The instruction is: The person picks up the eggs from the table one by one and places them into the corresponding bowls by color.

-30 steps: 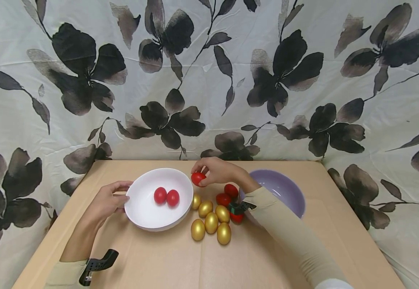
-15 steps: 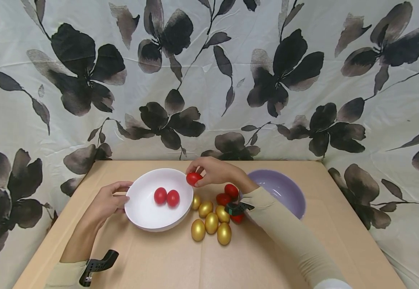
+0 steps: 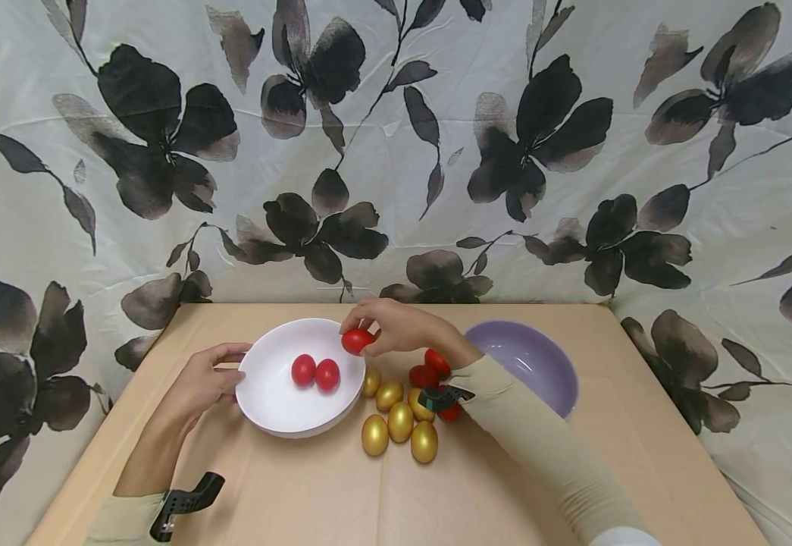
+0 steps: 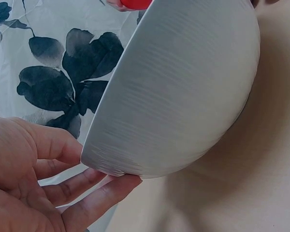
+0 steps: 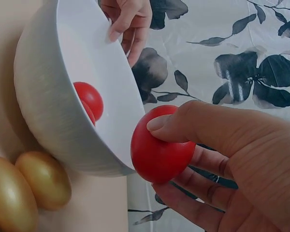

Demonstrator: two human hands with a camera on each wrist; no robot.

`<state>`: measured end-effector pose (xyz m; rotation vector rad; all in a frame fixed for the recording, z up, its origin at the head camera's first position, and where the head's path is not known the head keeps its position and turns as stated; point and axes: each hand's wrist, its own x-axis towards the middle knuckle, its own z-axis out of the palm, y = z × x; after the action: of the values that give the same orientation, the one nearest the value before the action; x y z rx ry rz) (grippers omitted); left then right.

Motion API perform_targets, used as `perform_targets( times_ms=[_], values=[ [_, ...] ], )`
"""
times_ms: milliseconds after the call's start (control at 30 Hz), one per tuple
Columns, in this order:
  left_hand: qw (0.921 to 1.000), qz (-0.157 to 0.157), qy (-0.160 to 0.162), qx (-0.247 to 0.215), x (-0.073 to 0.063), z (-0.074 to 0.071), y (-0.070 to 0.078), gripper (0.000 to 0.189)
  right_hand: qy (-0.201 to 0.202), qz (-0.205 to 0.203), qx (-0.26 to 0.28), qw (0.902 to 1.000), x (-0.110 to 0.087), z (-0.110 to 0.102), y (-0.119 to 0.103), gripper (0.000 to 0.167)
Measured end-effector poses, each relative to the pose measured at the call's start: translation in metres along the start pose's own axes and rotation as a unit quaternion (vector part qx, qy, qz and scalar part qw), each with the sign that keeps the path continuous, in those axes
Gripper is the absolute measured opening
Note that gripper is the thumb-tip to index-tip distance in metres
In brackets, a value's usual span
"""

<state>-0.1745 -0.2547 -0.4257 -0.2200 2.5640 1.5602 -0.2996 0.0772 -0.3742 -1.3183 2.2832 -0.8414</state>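
My right hand [image 3: 396, 326] pinches a red egg [image 5: 162, 147] between thumb and fingers, at the upper right rim of a white bowl [image 3: 269, 402]. On the bowl's far left side, my left hand [image 3: 206, 379] grips the rim, thumb at the edge and fingers against the outer wall [image 4: 183, 96]. Inside the bowl lie two red eggs [image 3: 315, 373] side by side. Several gold eggs [image 3: 400, 422] rest on the table right of the bowl. Behind them, more red eggs [image 3: 424, 376] sit partly hidden by my right wrist.
A purple bowl [image 3: 539, 356] stands at the back right, partly covered by my right forearm. The light wooden table [image 3: 286, 493] ends at a floral cloth [image 3: 396, 182] hanging behind it. Each wrist wears a black strap [image 3: 187, 504].
My right hand has moved left with the red egg, from beside the white bowl to over its rim. The left hand and both bowls stay in place.
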Motion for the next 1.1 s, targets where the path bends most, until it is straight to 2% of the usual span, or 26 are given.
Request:
perform_targets(
  times_ms=[400, 800, 1100],
  values=[
    [0.9999, 0.011, -0.003, -0.002, 0.0, 0.0, -0.002, 0.053, -0.009, -0.016, -0.002, 0.9998, 0.006, 0.006, -0.004, 0.04],
    [0.9999, 0.01, -0.002, 0.0, 0.002, -0.001, -0.001, 0.053, -0.02, -0.029, -0.05, 0.9981, 0.014, 0.012, -0.011, 0.041],
    [0.9999, 0.015, -0.003, -0.001, 0.002, -0.001, -0.002, 0.053, -0.05, -0.026, -0.025, 0.9981, 0.021, 0.019, -0.017, 0.045]
  ],
)
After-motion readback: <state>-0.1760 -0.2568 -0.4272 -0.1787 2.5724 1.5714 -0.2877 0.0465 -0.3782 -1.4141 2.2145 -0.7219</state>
